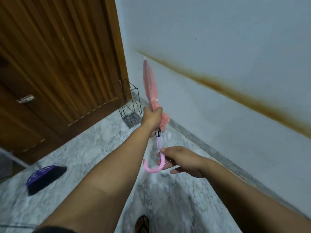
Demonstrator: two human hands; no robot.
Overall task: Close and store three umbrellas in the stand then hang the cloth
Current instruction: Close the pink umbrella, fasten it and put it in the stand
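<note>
Pink umbrella — folded, translucent canopy — hooked handle.

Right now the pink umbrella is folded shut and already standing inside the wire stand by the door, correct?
Not quite. The pink umbrella is folded shut, but it is not in the wire stand. The head view shows it held in the air: the left hand grips the gathered canopy and the right hand pinches the curved handle. The stand by the door holds nothing.
</note>
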